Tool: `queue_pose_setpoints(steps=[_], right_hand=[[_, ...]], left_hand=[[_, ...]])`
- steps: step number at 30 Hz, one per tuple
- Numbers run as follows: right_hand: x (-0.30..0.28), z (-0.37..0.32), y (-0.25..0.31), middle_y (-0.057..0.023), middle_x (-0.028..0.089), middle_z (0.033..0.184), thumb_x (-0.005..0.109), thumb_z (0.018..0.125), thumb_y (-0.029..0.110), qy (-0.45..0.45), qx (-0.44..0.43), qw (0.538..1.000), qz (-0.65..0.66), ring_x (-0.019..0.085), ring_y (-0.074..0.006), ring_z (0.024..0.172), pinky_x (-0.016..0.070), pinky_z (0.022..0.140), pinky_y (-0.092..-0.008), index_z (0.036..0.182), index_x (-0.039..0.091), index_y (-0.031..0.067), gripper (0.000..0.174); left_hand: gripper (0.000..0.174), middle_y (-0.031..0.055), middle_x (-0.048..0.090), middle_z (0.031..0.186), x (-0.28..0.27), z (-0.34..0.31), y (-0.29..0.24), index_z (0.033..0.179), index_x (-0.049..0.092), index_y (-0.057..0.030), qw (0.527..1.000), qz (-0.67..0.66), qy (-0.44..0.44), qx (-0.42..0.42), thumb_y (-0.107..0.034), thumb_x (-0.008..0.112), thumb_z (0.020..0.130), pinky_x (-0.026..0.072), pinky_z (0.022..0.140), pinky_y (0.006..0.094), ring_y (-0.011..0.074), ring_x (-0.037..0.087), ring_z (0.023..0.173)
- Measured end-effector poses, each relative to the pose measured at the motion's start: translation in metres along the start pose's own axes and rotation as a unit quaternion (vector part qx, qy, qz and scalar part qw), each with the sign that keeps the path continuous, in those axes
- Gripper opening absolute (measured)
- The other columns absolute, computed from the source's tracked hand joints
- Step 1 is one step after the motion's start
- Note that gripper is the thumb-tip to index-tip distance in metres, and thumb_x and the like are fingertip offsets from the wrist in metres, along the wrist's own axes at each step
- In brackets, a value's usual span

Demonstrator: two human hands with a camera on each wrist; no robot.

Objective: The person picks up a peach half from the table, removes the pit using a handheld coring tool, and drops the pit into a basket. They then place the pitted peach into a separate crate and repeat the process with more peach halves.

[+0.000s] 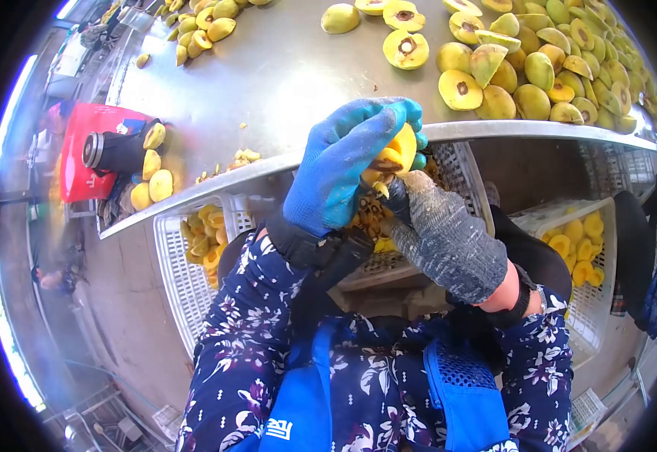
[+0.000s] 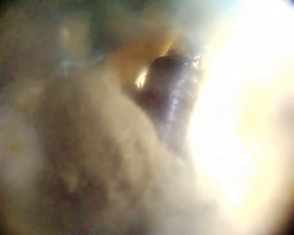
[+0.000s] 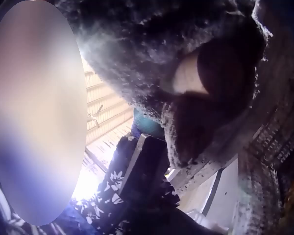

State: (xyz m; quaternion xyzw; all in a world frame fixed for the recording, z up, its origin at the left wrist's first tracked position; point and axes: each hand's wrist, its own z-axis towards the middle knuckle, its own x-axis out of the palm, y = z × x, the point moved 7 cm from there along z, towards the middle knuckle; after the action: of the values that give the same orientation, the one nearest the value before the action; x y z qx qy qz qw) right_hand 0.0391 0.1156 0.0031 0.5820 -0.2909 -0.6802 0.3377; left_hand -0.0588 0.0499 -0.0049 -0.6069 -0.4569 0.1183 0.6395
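In the head view my left hand [image 1: 337, 162], in a blue glove, holds a yellow peach half [image 1: 402, 151] over the table's near edge, its fingers curled round the far side. My right hand [image 1: 456, 233], in a grey knit glove, grips a short black-wrapped tool [image 1: 397, 197] right at the fruit's near side. The tool's tip is hidden, and I cannot tell its exact kind. In the blurred left wrist view the dark tool [image 2: 172, 98] meets the orange flesh [image 2: 132, 58]. The right wrist view shows the dark underside of the grey glove [image 3: 152, 49].
Cut peaches [image 1: 532, 71], some with pits, are heaped at the right of the metal table [image 1: 268, 68]. A white crate [image 1: 174, 271] of yellow halves stands below left, another crate [image 1: 603, 301] below right. A black flask [image 1: 110, 151] lies at the table's left end.
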Motion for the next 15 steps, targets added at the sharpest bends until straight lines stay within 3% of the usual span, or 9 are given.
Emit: queue_pose_setpoints(steps=[1,3,4,7,9,11,12,13,15], right_hand=[[-0.006,-0.006,-0.002,-0.0175,0.063,0.091,0.059,0.087,0.013,0.001,-0.001,1.000,-0.002,0.064,-0.0377,0.077,0.0532,0.063,-0.0411,0.114,0.052,0.0031,0.030],[-0.029,-0.026,0.017,-0.0152,0.063,0.090,0.054,0.086,0.008,-0.102,-0.174,0.966,-0.161,0.065,-0.0345,0.076,0.0522,0.060,-0.0404,0.109,0.055,0.0060,0.024],[-0.036,-0.033,0.021,-0.0148,0.063,0.090,0.053,0.086,0.008,-0.124,-0.205,0.952,-0.192,0.065,-0.0341,0.075,0.0522,0.060,-0.0405,0.109,0.055,0.0063,0.023],[-0.041,-0.033,0.021,-0.0138,0.063,0.090,0.052,0.086,0.008,-0.111,-0.189,0.953,-0.211,0.065,-0.0331,0.074,0.0521,0.060,-0.0407,0.108,0.055,0.0071,0.022],[-0.036,-0.024,0.015,-0.0131,0.063,0.089,0.052,0.086,0.008,-0.069,-0.136,0.968,-0.199,0.065,-0.0324,0.074,0.0520,0.059,-0.0408,0.107,0.056,0.0077,0.021],[-0.019,-0.014,0.000,-0.0124,0.063,0.089,0.051,0.086,0.007,0.007,-0.062,0.977,-0.204,0.066,-0.0318,0.073,0.0520,0.059,-0.0409,0.106,0.056,0.0082,0.021],[-0.006,-0.010,-0.008,-0.0121,0.064,0.089,0.051,0.086,0.007,0.060,-0.019,0.972,-0.226,0.066,-0.0314,0.072,0.0519,0.059,-0.0410,0.106,0.056,0.0085,0.021],[0.016,-0.012,-0.022,-0.0110,0.065,0.085,0.052,0.087,0.012,0.122,0.029,0.953,-0.277,0.066,-0.0287,0.067,0.0518,0.057,-0.0425,0.096,0.059,0.0099,0.012],[0.044,-0.022,-0.056,-0.0116,0.066,0.081,0.053,0.087,0.015,0.180,0.053,0.936,-0.299,0.067,-0.0284,0.066,0.0520,0.054,-0.0424,0.088,0.061,0.0102,0.010]], left_hand=[[0.038,0.0143,0.065,0.100,-0.001,0.000,0.000,0.110,0.060,0.0048,0.999,0.029,0.020,-0.005,-0.030,0.054,0.095,0.0538,0.084,0.0371,0.0245,0.064,0.094],[0.036,0.0132,0.066,0.099,-0.001,-0.002,-0.001,0.108,0.062,0.0046,0.998,0.058,0.038,-0.008,-0.028,0.055,0.094,0.0528,0.083,0.0336,0.0225,0.064,0.093],[0.035,0.0123,0.066,0.100,-0.003,-0.004,0.002,0.108,0.063,0.0041,0.996,0.073,0.036,-0.031,-0.028,0.056,0.094,0.0515,0.083,0.0312,0.0208,0.064,0.093],[0.032,0.0103,0.066,0.100,-0.008,-0.011,0.000,0.108,0.063,0.0032,0.990,0.115,0.019,-0.076,-0.025,0.057,0.093,0.0495,0.083,0.0277,0.0175,0.063,0.093],[0.031,0.0095,0.065,0.099,-0.024,-0.020,-0.018,0.108,0.063,0.0035,0.980,0.195,-0.026,-0.024,-0.023,0.056,0.094,0.0497,0.083,0.0274,0.0172,0.062,0.093],[0.028,0.0095,0.065,0.101,-0.058,-0.045,-0.041,0.108,0.063,0.0039,0.976,0.198,-0.073,-0.057,-0.020,0.055,0.095,0.0499,0.083,0.0279,0.0174,0.062,0.092],[0.029,0.0102,0.065,0.099,-0.075,-0.059,-0.059,0.108,0.063,0.0037,0.951,0.296,-0.083,-0.030,-0.020,0.059,0.091,0.0501,0.081,0.0294,0.0180,0.062,0.092],[0.031,0.0109,0.065,0.096,-0.097,-0.073,-0.077,0.109,0.062,0.0035,0.916,0.391,-0.091,-0.003,-0.020,0.063,0.088,0.0504,0.078,0.0309,0.0186,0.061,0.092],[0.033,0.0150,0.063,0.103,-0.162,-0.096,-0.099,0.110,0.063,0.0015,0.728,0.680,-0.031,0.080,-0.020,0.066,0.085,0.0505,0.079,0.0342,0.0264,0.061,0.095]])
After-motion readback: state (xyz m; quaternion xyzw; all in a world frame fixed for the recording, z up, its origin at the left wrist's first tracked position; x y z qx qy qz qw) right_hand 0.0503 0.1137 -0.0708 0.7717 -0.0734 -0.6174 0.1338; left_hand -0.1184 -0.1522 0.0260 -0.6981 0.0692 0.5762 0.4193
